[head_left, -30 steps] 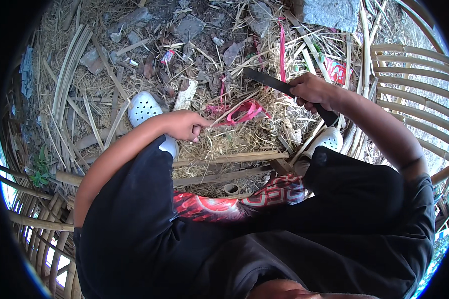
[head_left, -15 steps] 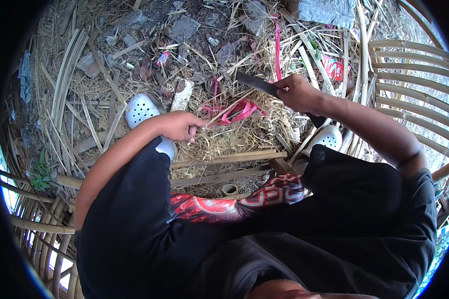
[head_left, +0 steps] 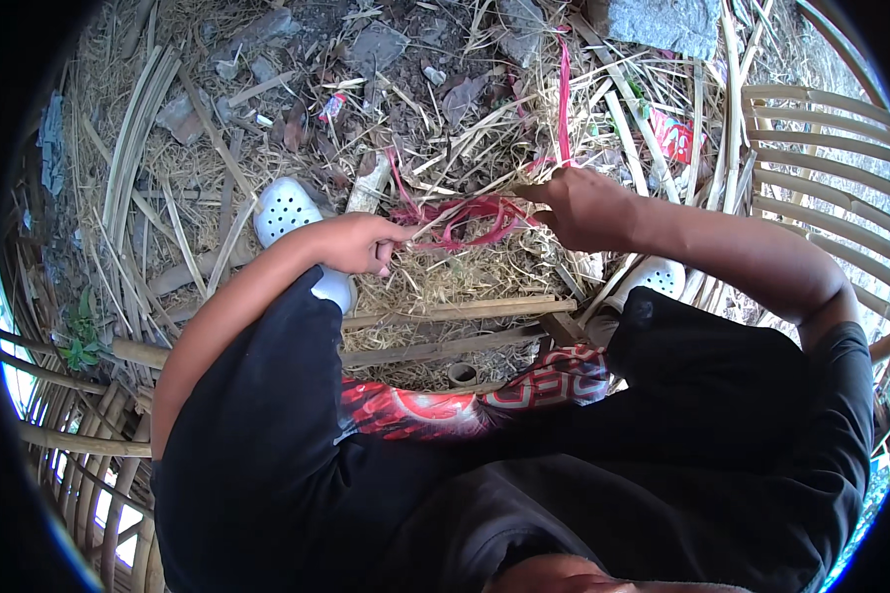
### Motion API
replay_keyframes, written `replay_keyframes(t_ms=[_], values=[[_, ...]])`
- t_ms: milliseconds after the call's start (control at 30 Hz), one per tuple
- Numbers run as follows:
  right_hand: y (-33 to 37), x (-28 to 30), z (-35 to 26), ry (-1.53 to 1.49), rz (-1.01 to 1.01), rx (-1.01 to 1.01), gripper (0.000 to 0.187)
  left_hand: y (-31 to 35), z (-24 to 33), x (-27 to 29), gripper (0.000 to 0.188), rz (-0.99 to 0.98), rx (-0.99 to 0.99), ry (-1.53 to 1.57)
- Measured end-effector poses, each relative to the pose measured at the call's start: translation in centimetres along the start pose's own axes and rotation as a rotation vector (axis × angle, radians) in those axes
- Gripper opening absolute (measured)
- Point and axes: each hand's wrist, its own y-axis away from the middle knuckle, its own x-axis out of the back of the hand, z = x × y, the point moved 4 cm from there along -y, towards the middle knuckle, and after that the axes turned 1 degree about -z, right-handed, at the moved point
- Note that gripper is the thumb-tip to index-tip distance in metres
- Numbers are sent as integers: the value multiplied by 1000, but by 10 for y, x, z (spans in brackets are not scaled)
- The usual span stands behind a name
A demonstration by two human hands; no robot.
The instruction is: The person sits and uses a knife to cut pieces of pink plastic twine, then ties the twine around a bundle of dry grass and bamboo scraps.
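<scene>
My left hand (head_left: 358,245) is closed, pinching the end of a thin bamboo strip (head_left: 433,221) between thumb and finger. From there the strip slants up and right toward my right hand (head_left: 591,210). That hand is wrapped round a knife (head_left: 530,192); only a short part of its blade shows at the fingers, and the handle is hidden in the grip. Beneath the strip, between both hands, lies a loose tangle of pink plastic ribbon (head_left: 480,229). Another length of pink ribbon (head_left: 564,99) runs upward beyond my right hand.
My feet in white clogs (head_left: 287,210) flank the work area. Wooden bars (head_left: 455,310) cross just before my knees. Straw, bamboo strips and stones litter the ground. A slatted bamboo frame (head_left: 826,148) stands at right, a grey block (head_left: 663,25) at the far side, more bamboo (head_left: 84,450) at lower left.
My right hand has dropped slightly, and the knife has turned so that its long dark blade is now mostly out of sight. My left hand stays nearly in place, holding the strip.
</scene>
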Motion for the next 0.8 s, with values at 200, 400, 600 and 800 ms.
replay_keyframes(t_ms=[200, 400, 600, 800], values=[[-58, 6, 39, 301, -30, -24, 31, 1, 4, 1, 79, -26, 47, -38], [-83, -20, 52, 769, -155, 56, 55, 0, 0, -2, 77, -55, 30, -6], [-64, -15, 50, 473, -81, 96, 55, 5, -3, -2, 81, -14, 49, 18], [-68, -9, 43, 347, -81, 54, 31, 6, -2, -1, 83, -14, 22, 4]])
